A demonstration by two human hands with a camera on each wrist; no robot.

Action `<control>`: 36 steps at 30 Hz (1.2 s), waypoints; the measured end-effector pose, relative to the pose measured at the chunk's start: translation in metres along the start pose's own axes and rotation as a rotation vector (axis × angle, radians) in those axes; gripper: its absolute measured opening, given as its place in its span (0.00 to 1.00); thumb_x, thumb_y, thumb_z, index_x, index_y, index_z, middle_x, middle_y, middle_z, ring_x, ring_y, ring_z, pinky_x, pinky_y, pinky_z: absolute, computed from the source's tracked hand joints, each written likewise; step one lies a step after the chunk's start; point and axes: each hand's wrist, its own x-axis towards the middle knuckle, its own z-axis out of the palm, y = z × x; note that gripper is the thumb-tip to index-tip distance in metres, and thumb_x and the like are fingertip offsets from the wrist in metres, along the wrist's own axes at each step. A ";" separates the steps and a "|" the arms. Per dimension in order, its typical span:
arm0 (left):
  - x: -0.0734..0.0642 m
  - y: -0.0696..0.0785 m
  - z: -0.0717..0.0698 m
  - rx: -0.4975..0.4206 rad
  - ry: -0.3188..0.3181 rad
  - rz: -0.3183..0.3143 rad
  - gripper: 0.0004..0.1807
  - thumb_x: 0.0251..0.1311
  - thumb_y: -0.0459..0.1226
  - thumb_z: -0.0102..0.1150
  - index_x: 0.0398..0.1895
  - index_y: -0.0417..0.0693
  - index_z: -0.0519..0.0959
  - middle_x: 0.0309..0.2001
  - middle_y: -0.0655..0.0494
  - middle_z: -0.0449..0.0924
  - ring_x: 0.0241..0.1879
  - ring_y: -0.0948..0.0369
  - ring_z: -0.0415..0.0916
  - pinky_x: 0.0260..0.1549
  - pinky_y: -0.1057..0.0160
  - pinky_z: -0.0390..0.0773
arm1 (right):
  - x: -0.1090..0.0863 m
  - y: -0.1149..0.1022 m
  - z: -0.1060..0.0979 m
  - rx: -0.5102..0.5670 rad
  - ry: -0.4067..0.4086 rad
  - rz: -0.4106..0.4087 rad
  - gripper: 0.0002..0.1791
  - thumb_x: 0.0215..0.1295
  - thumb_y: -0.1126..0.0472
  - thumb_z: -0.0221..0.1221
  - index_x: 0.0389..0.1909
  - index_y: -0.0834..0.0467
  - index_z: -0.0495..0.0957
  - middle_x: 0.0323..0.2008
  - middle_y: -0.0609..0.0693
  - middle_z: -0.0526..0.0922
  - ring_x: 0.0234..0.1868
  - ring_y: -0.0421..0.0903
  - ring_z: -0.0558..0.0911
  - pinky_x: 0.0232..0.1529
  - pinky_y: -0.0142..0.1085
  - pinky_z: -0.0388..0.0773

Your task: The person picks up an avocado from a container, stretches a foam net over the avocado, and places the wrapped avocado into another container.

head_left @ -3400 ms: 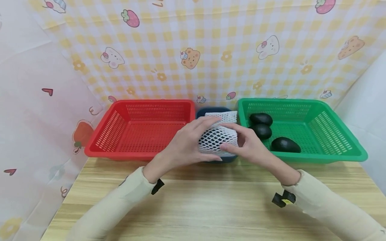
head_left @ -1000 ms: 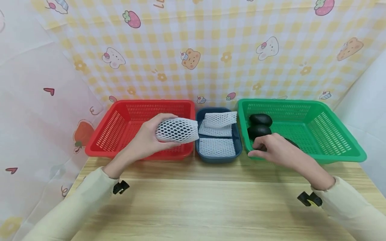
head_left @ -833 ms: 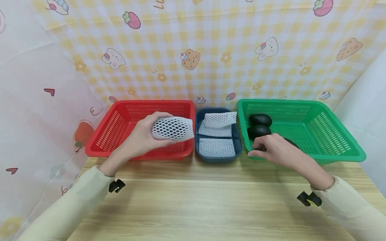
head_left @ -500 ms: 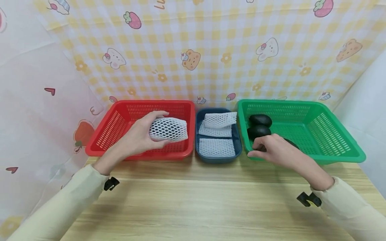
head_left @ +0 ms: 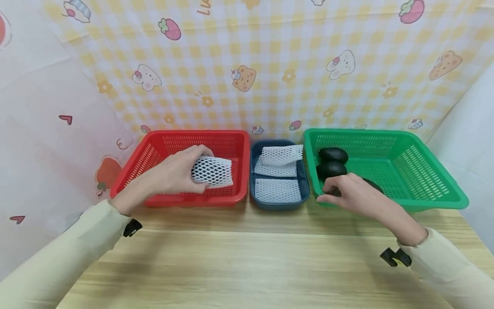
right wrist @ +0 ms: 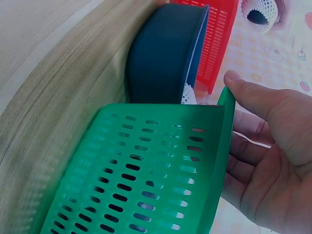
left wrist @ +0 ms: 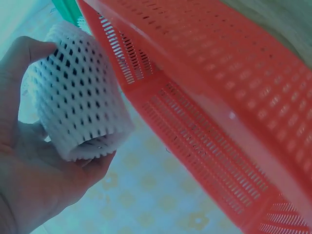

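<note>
Cloth [head_left: 270, 103], yellow-and-white check, printed with cartoon figures; hung behind. Bench [head_left: 247, 262], pale wood grain.

Green basket [head_left: 420, 176], slotted plastic; set at the right. Red basket [head_left: 227, 200], of like make; set at the left. Tray [head_left: 278, 206], dark blue, divided across into two compartments; set between the baskets.

Left hand [head_left: 175, 171], cream-sleeved: fingers parted by the width of the netted fruit, which is firmly grasped between thumb and fingers. Right hand [head_left: 355, 192], cream-sleeved: fingers bent over the green basket's near left corner, the rim being held between them and the thumb.

Netted fruit [head_left: 213, 173], one: held over the right half of the red basket, inside its rim; whether its floor is touched cannot be told. Covered in white foam mesh, stretched to open diamonds through which a dark skin is seen. Rounded at the palm end; the other end is left open, scalloped at the edge, and pointed rightward.

Nets [head_left: 278, 190], white foam, flattened: two overlapped in the tray's rear compartment, the upper one rumpled; one laid in the near compartment.

Fruits [head_left: 332, 170], three, bare, oval, glossy black: kept in the green basket, one partly hidden by the right hand.
</note>
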 end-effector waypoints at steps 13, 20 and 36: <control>0.015 -0.005 -0.001 0.027 -0.143 -0.034 0.37 0.50 0.44 0.75 0.65 0.49 0.73 0.54 0.51 0.75 0.51 0.53 0.69 0.48 0.50 0.74 | -0.002 0.000 0.001 -0.011 0.008 0.003 0.12 0.64 0.55 0.71 0.26 0.49 0.76 0.18 0.37 0.68 0.17 0.33 0.64 0.21 0.32 0.62; 0.020 -0.008 0.008 0.089 -0.214 -0.046 0.38 0.48 0.45 0.79 0.65 0.50 0.75 0.54 0.50 0.78 0.52 0.50 0.70 0.48 0.44 0.72 | -0.002 0.001 0.002 -0.018 0.012 -0.001 0.12 0.63 0.55 0.71 0.27 0.49 0.77 0.19 0.36 0.70 0.18 0.33 0.65 0.21 0.32 0.63; 0.027 -0.006 0.014 0.016 -0.372 -0.055 0.30 0.55 0.37 0.75 0.63 0.46 0.78 0.55 0.50 0.79 0.51 0.51 0.75 0.49 0.48 0.79 | -0.002 0.002 0.003 -0.017 0.029 -0.004 0.09 0.64 0.55 0.71 0.30 0.50 0.79 0.23 0.36 0.75 0.21 0.36 0.70 0.24 0.33 0.70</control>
